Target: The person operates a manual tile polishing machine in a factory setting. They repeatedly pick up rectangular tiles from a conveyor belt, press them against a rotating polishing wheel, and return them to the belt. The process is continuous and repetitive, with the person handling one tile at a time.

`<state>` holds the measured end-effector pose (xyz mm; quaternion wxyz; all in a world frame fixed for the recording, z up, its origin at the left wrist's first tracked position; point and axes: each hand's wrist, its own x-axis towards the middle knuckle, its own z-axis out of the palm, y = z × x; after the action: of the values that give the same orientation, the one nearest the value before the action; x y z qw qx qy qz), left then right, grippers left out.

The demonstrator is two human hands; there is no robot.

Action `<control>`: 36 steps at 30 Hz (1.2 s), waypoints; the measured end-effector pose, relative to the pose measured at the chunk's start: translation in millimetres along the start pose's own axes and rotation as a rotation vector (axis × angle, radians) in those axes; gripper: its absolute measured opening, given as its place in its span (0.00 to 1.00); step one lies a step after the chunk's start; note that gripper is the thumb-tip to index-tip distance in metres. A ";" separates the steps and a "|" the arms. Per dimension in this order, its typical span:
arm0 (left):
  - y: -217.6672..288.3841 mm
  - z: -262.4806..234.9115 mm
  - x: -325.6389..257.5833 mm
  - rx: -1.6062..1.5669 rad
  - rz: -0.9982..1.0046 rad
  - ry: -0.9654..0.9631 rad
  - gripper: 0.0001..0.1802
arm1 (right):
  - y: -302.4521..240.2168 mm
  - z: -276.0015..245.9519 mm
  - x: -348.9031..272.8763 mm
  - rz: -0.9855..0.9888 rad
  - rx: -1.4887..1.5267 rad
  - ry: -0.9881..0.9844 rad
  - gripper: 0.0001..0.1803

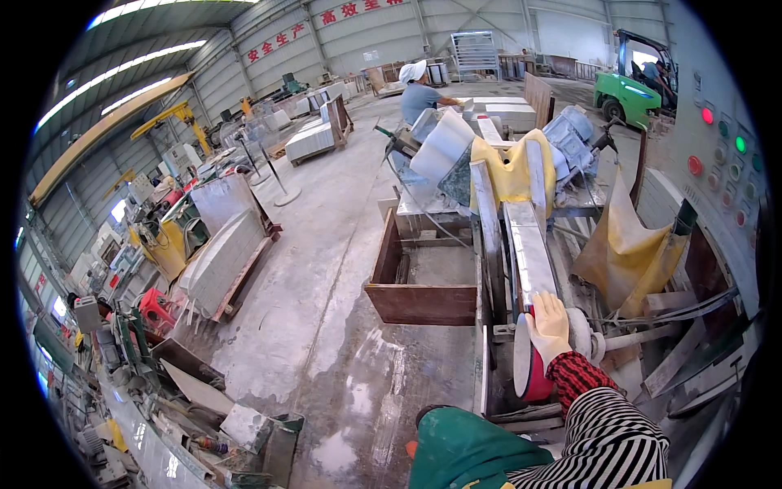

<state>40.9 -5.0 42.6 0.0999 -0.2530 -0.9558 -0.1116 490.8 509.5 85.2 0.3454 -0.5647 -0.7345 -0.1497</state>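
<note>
My right hand [550, 328], in a cream glove, lies with its fingers stretched forward at the near end of a long pale stone strip [528, 253]. The strip runs along a narrow machine bed and passes under a yellow cover [511, 175]. Just below the hand is a wheel-like roller with a red band [536, 379], partly covered by the hand and wrist. A red-and-black checked cuff and a striped sleeve [607, 436] cover my right arm. Green cloth [468, 448] fills the lower edge; my left hand does not show.
A control panel [733, 155] with lit buttons stands at right, above a hanging yellow sheet [631, 261]. Left of the bed is a brown-walled frame [423, 304]. Stacked slabs [224, 261] stand farther left. Beyond the machine are a person in a white cap [417, 98] and a green forklift [631, 96].
</note>
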 end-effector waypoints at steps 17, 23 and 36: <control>47.5 -35.8 -3.7 -0.190 0.112 -0.114 0.24 | -0.3 -10.4 -16.8 0.056 -0.042 -0.018 0.26; 52.5 -38.1 -3.5 -0.166 0.124 -0.111 0.24 | -5.7 -9.8 -19.0 0.035 -0.015 0.030 0.26; 59.9 -33.5 1.5 -0.153 0.188 -0.136 0.24 | -14.8 -20.5 -23.1 0.030 -0.093 -0.033 0.24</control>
<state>74.5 37.6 84.8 0.0251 -0.3555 -0.9210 -0.1570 486.8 475.5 86.7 0.3090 -0.5933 -0.7239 -0.1691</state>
